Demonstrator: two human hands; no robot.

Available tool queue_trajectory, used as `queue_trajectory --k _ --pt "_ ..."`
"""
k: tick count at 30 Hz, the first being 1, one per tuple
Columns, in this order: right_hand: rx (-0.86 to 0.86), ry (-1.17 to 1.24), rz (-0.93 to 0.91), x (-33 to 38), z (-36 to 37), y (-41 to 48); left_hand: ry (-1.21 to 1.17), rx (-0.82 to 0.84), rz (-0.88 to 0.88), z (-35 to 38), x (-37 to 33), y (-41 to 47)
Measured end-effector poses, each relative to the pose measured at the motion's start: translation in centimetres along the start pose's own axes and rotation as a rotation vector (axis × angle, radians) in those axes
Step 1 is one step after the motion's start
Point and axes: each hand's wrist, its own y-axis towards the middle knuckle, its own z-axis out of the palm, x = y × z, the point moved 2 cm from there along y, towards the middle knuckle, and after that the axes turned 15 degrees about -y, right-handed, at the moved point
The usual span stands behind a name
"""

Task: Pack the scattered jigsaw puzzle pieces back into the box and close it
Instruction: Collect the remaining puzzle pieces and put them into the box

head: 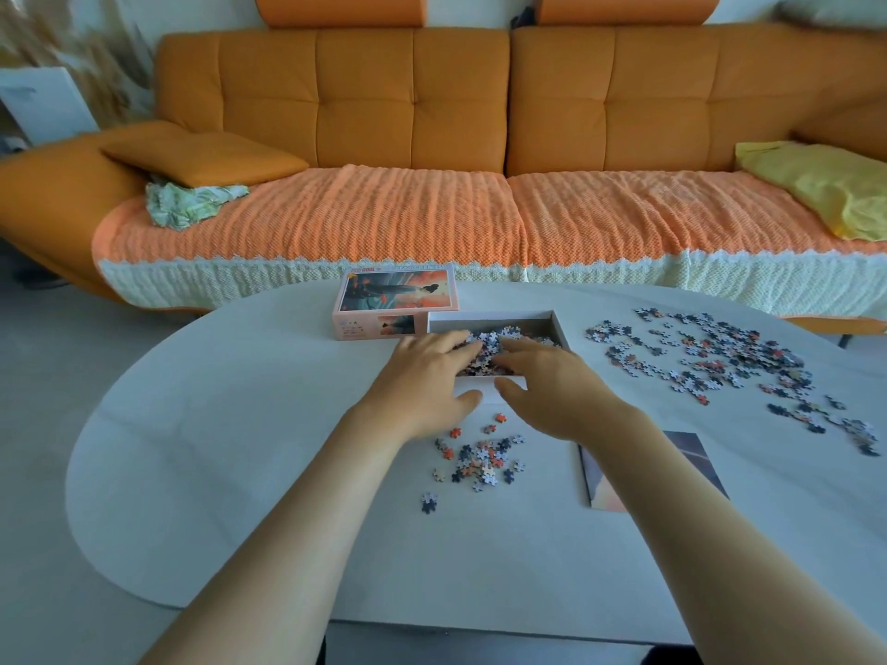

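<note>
Both arms are bare over all that shows, from the near edge out to the fingertips. The left forearm [297, 511] and right forearm [696, 520] look smooth, broad close to the camera under the wide lens, and narrow to slim wrists. The left hand [420, 376] and right hand [557, 388] are bare too, with slender fingers [453, 342] and softly rounded knuckles. The nails are too blurred to make out.

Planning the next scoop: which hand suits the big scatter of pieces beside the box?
Right. The right hand lies on the side of the big scatter; the left hand would probably have to cross the box.
</note>
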Motion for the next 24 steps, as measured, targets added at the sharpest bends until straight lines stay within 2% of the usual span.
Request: queue_trajectory --k 4,6,10,13,16,20,24 --pt "-0.296 0.105 -0.079 0.3 -0.9 -0.4 -0.083 -0.196 0.129 -0.7 0.2 -0.8" --pt "-0.327 0.130 -0.105 0.9 -1.7 -0.9 -0.132 -0.245 0.149 -1.3 -0.2 -1.8" --pt "-0.050 0.096 -0.160 2.2 -1.6 -2.1 -0.228 -0.167 0.086 -1.4 -0.6 -3.7" --pt "0.111 0.046 -0.095 2.5 -0.1 -3.1 -0.211 0.035 -0.048 -0.4 -0.1 -5.1" --pt "0.144 0.016 -0.072 2.7 0.5 -3.7 -0.241 0.154 -0.089 0.5 0.1 -6.1" --pt "0.153 0.079 -0.116 3.1 0.0 -4.7 -0.343 0.189 -0.082 0.4 -0.7 -6.7" --pt "0.167 0.135 -0.058 2.2 -0.8 -5.5 -0.325 0.238 -0.162 -0.9 0.1 -7.7"
